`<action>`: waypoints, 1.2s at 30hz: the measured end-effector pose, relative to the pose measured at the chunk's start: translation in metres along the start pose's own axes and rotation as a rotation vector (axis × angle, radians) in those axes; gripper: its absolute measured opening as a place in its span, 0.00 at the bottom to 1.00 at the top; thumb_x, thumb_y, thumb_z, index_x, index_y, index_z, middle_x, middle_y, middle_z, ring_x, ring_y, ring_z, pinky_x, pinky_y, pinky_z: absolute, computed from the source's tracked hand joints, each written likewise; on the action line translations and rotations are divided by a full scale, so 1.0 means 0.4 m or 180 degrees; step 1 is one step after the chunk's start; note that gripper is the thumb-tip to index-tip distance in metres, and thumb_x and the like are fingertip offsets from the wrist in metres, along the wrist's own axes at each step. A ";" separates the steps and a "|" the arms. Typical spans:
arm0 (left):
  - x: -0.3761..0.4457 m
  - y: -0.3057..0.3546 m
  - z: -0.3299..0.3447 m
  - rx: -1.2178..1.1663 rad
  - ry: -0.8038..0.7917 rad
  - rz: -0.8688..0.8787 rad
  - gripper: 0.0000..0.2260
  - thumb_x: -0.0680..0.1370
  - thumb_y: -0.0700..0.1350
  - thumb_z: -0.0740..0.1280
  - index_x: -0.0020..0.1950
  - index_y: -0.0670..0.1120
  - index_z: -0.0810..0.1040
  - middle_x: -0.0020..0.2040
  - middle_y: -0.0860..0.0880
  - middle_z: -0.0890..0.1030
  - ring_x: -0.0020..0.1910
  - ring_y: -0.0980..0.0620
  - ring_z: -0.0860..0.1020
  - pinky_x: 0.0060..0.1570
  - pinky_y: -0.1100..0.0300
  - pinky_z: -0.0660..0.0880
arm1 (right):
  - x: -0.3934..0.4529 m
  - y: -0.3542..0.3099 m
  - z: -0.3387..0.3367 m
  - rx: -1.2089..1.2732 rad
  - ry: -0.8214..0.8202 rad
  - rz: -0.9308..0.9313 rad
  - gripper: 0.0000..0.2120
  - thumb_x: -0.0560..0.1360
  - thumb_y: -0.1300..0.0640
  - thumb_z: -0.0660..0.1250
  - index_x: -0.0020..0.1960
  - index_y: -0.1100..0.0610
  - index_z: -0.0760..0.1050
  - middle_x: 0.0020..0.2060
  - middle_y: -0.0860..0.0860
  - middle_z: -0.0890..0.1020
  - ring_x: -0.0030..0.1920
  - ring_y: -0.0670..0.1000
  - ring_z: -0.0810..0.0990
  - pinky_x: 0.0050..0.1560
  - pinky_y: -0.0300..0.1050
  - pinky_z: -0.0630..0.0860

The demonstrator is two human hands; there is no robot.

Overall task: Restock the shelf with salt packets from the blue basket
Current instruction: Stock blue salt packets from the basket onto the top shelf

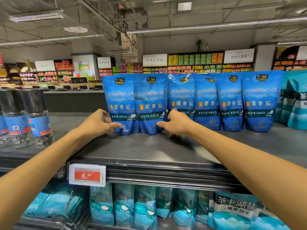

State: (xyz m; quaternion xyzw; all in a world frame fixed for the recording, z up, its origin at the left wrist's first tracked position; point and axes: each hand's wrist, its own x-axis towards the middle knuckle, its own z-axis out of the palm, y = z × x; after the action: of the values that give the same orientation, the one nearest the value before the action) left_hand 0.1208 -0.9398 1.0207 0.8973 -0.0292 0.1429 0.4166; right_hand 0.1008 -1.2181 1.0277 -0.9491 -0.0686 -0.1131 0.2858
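Top shelf (149,151): six blue salt packets (191,103) stand upright in a row at the back, side by side and overlapping slightly at their edges. Left end of the row is the leftmost packet (122,105); right end touches a group of teal packets (297,103). In front of the row the shelf deck is bare grey metal out to its front lip, giving open room for the arms. Left of the row, a bare strip of deck, then the grinders (25,118) standing near the left edge, well apart from the packets. Left hand (98,123): fingers spread and relaxed, thumb tip touching the lower left edge of the leftmost packet, other fingers beside its left side; not pinching. Right hand (176,123): fingers loosely spread, thumb pointing left across the base of the second packet (151,103), fingertips at the seam with the third; whether anything is gripped cannot be told. Price tag (87,175) clipped on the shelf's front rail, left of centre. Lower shelf holds more teal packets, tight under the rail. Blue basket not in view.
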 end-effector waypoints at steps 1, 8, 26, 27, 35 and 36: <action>-0.011 -0.002 -0.002 0.0074 0.0119 -0.0023 0.31 0.73 0.51 0.78 0.68 0.44 0.68 0.50 0.45 0.83 0.51 0.45 0.83 0.58 0.42 0.79 | -0.014 -0.002 0.000 0.0002 0.0040 -0.0014 0.22 0.79 0.44 0.67 0.57 0.62 0.65 0.34 0.53 0.78 0.33 0.48 0.74 0.27 0.41 0.66; -0.146 0.041 -0.017 -0.0687 0.0743 0.0605 0.10 0.78 0.46 0.72 0.56 0.51 0.75 0.50 0.50 0.82 0.50 0.52 0.82 0.41 0.57 0.79 | -0.161 -0.074 -0.021 0.0838 0.0389 -0.0503 0.06 0.78 0.52 0.67 0.49 0.55 0.74 0.36 0.51 0.83 0.43 0.52 0.82 0.47 0.50 0.78; -0.768 -0.258 0.180 -0.2003 0.0957 0.0066 0.07 0.83 0.41 0.63 0.49 0.47 0.80 0.39 0.47 0.84 0.33 0.52 0.79 0.29 0.64 0.74 | -0.655 0.007 0.337 0.3391 -0.0471 -0.0370 0.05 0.75 0.54 0.67 0.45 0.54 0.81 0.36 0.56 0.83 0.32 0.54 0.81 0.32 0.45 0.77; -0.809 -0.293 0.199 -0.1967 0.0947 -0.0105 0.07 0.83 0.41 0.63 0.49 0.48 0.80 0.39 0.47 0.84 0.32 0.53 0.79 0.29 0.64 0.74 | -0.677 0.024 0.371 0.3367 -0.0538 -0.0233 0.04 0.75 0.54 0.68 0.45 0.54 0.81 0.36 0.56 0.83 0.33 0.54 0.81 0.32 0.45 0.77; -1.134 -0.494 0.304 -0.2097 0.0997 -0.1439 0.06 0.83 0.41 0.62 0.51 0.40 0.77 0.37 0.46 0.83 0.30 0.52 0.77 0.26 0.61 0.72 | -0.930 0.167 0.597 0.3430 -0.1108 0.1081 0.05 0.71 0.51 0.69 0.41 0.50 0.83 0.34 0.55 0.83 0.31 0.53 0.79 0.28 0.42 0.73; -1.175 -0.508 0.319 -0.2074 0.0990 -0.1627 0.06 0.84 0.38 0.61 0.51 0.40 0.77 0.37 0.46 0.83 0.29 0.52 0.77 0.25 0.62 0.71 | -0.967 0.189 0.616 0.3334 -0.1175 0.1172 0.05 0.72 0.51 0.69 0.42 0.50 0.83 0.34 0.55 0.83 0.31 0.53 0.79 0.28 0.41 0.73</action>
State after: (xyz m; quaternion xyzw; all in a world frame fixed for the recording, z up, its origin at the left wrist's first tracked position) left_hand -0.2646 -0.9351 0.6605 0.6654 0.2131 0.1520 0.6991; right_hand -0.2144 -1.1683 0.6897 -0.6816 0.0020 0.1547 0.7152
